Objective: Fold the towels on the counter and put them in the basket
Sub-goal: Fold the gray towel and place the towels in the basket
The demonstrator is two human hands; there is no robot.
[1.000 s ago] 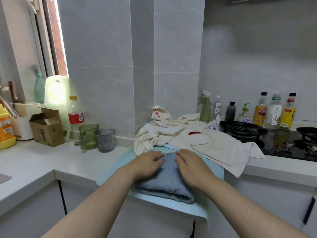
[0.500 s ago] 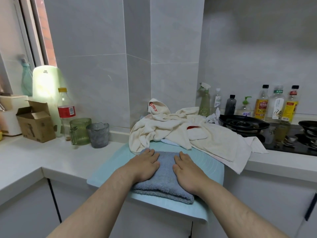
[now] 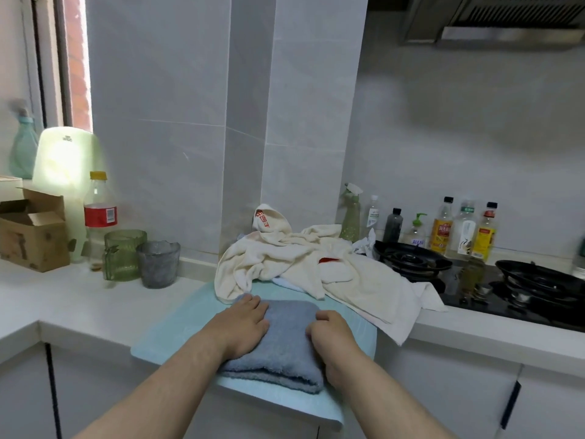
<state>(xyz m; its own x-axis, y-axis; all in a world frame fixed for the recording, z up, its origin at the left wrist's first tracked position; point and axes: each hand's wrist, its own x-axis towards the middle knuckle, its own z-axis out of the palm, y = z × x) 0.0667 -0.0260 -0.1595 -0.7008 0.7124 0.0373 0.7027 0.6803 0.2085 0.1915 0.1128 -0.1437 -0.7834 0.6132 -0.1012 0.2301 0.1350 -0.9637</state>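
Observation:
A folded grey-blue towel (image 3: 289,331) lies on a light blue towel (image 3: 177,324) spread flat over the counter's front edge. My left hand (image 3: 245,324) lies flat on the grey towel's left half, fingers straight. On the towel's right edge my right hand (image 3: 329,334) has its fingers curled and pinches the cloth. Behind them a crumpled cream towel (image 3: 316,267) with red print is heaped on the counter and drapes over the front edge at the right. No basket is in view.
A green glass (image 3: 123,253) and a grey glass (image 3: 158,263) stand left of the towels, with a plastic bottle (image 3: 99,217) and a cardboard box (image 3: 31,232) behind them. A gas hob (image 3: 411,264) and several bottles (image 3: 463,228) are at the right.
Both hands slid back along the grey towel toward me. The right hand went from flat to curled on the towel's right edge. The camera tilted up.

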